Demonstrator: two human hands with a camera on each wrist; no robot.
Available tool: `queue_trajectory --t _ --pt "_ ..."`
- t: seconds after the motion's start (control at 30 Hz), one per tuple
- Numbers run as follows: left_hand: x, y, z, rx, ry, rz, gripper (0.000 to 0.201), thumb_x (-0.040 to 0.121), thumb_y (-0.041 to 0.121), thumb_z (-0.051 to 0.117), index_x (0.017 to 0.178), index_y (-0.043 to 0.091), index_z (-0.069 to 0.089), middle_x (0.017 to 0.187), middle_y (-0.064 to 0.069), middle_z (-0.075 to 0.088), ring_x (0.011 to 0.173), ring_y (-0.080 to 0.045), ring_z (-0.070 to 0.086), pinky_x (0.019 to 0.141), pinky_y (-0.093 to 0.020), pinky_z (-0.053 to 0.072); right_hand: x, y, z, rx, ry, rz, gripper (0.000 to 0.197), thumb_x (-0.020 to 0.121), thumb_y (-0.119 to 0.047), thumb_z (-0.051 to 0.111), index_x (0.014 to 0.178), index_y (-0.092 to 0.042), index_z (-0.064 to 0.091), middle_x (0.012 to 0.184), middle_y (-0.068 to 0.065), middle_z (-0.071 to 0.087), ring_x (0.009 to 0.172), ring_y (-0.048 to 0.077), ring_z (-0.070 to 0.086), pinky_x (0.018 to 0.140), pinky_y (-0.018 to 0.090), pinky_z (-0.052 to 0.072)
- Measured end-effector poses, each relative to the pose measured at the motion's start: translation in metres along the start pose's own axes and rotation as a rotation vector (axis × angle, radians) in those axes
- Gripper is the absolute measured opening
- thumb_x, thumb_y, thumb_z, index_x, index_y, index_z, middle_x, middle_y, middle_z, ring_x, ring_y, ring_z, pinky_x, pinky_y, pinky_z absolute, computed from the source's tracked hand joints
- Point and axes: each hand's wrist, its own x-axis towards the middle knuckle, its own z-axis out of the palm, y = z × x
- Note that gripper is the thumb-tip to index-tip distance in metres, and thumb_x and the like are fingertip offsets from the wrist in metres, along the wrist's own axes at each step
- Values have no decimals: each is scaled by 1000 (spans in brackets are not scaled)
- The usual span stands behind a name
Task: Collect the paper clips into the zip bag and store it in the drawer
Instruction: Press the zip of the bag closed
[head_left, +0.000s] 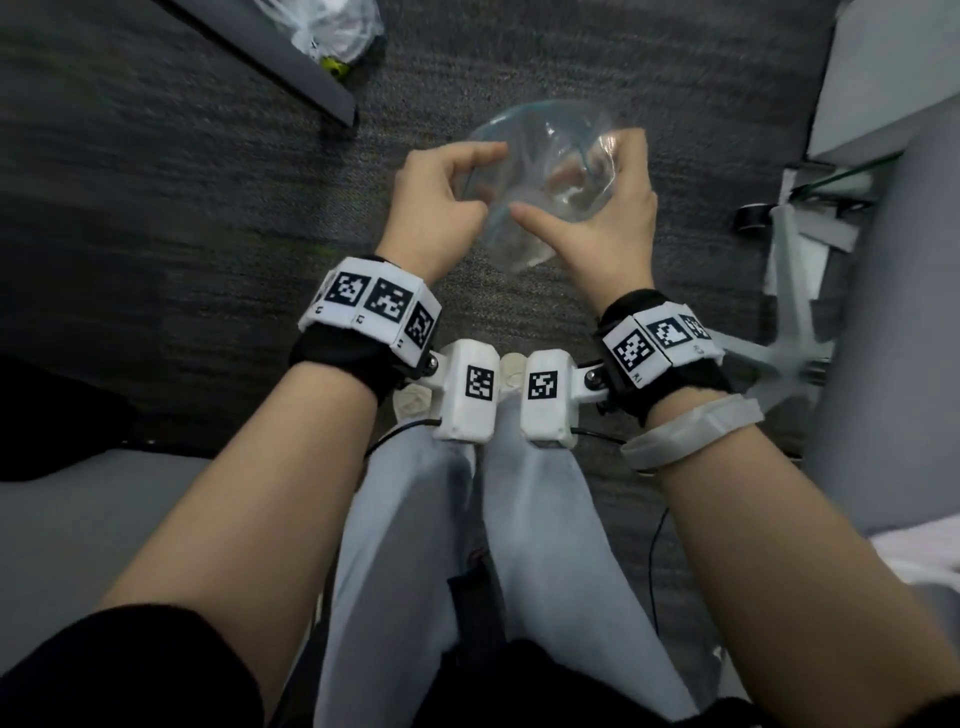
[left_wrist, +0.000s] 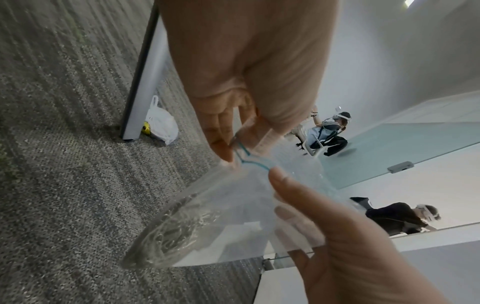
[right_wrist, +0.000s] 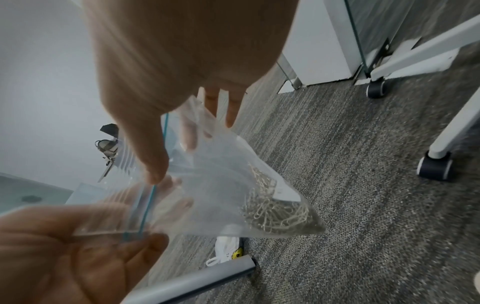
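Note:
I hold a clear zip bag (head_left: 545, 171) in the air in front of my knees, above the carpet. A heap of silver paper clips (right_wrist: 275, 214) lies in its lower corner, also visible in the left wrist view as paper clips (left_wrist: 166, 238). My left hand (head_left: 457, 176) pinches the bag's top edge at the blue zip strip (left_wrist: 253, 162). My right hand (head_left: 618, 208) holds the bag with its thumb on the near side and its fingers behind the plastic. The zip strip (right_wrist: 148, 205) runs between the two hands. No drawer can be made out.
A white plastic bag (head_left: 332, 31) with something yellow lies by a grey desk panel (head_left: 291, 67) at the far left. A white chair base with castors (head_left: 779, 291) and a white cabinet (head_left: 883, 78) stand at the right. Two other people (left_wrist: 327, 133) sit farther off.

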Motion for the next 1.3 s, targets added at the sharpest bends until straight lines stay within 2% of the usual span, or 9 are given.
queue_trajectory --t 0.23,0.4,0.5,0.63,0.73,0.83,0.93,1.13,1.3 --pt "-74 108 -46 17 -73 7 61 63 -3 46 121 9 61 114 -8 67 109 -16 62 95 -42 51 -38 -119 -56 216 -69 96 59 70 -27 83 108 -17 39 109 4 64 100 11 63 90 18 49" --pt "-118 178 -82 105 -56 39 55 75 -17 42 119 9 62 115 -8 66 111 -17 60 92 -29 48 -27 -197 -76 256 -15 248 25 89 -23 63 110 -23 50 83 2 70 82 19 72 85 43 57" --pt "-142 212 -110 133 -28 81 59 73 -19 37 117 10 63 115 -5 65 113 -16 59 94 -27 47 -23 -246 -84 154 -23 151 15 85 -1 60 91 -14 66 57 -7 66 58 8 66 69 32 56" --pt "-171 251 -157 79 31 130 56 73 -19 36 112 9 66 92 2 63 94 -7 58 77 -14 45 -32 -316 -81 155 1 -26 20 71 -9 62 62 -25 67 43 -9 60 47 12 59 62 35 53" --pt "-191 267 -193 -5 86 187 53 68 -19 37 101 6 70 96 -3 68 94 -10 64 87 -23 51 -36 -360 -73 200 -6 -98 20 69 -6 60 59 -21 68 40 -11 58 42 6 55 58 25 49" --pt "-204 273 -224 -50 178 226 55 64 -21 35 93 10 70 96 -7 70 86 -9 66 73 -12 51 -36 -394 -59 216 1 -116 19 68 -7 63 56 -21 69 38 -15 55 41 -1 49 50 16 40" --pt "-212 274 -254 -47 277 237 54 64 -18 33 91 11 71 94 -10 71 77 -11 65 59 -5 42 -33 -421 -40 235 -26 -128 23 62 -11 62 48 -28 67 35 -14 50 41 2 44 48 16 35" --pt "-218 265 -305 -72 472 177 54 60 -13 32 79 19 72 89 -10 72 79 -10 67 67 -17 46 -20 -462 11 179 -211 -195 16 56 -15 56 45 -22 66 37 -7 45 44 11 39 48 22 30" --pt "-215 264 -329 -138 634 78 58 59 -17 29 83 13 72 88 -12 71 75 -15 65 62 -7 41 3 -488 51 77 -436 -211 12 51 -18 54 45 -15 64 33 -5 43 40 14 36 47 25 30"
